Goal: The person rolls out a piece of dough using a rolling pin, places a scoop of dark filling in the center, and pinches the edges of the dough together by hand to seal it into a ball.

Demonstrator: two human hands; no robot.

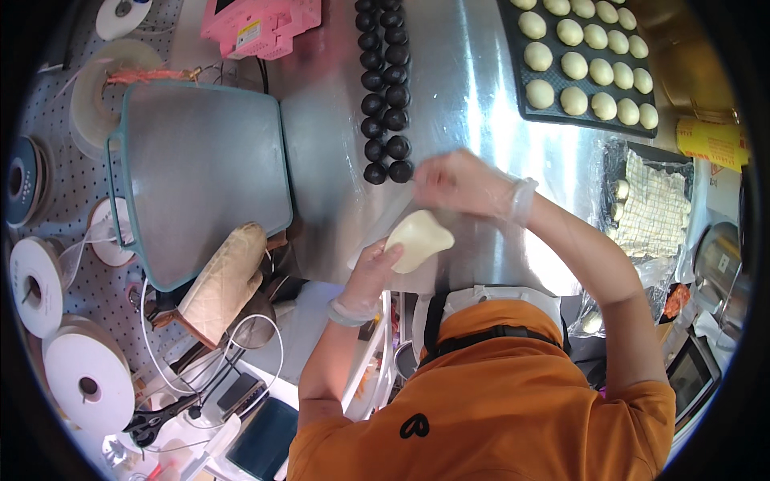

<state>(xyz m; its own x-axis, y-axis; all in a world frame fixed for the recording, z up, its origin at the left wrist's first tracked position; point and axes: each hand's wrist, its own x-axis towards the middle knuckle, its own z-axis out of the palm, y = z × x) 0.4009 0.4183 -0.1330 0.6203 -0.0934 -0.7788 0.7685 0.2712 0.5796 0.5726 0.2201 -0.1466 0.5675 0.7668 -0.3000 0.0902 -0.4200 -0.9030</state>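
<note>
My left hand [370, 270], in a clear plastic glove, holds a flattened piece of pale dough [418, 242] between thumb and fingers. Above and to the right of the dough, my right hand [451, 180], gloved too and blurred, has its fingers at the near end of two rows of dark round balls [397, 147]. Whether a ball is between those fingers cannot be told. The rows run away from me along the metal worktop [337, 198]. At the upper right, a black tray [529, 113] carries rows of pale round dough balls [574, 101].
A teal-rimmed board [287, 180] lies left of the balls, with a quilted oven mitt [225, 279] by its near corner. A pink device [261, 27] stands at the far left. On the right, a checked cloth [652, 204] partly covers more dough pieces. Scissors [157, 419] and ribbon spools [89, 385] are lower left.
</note>
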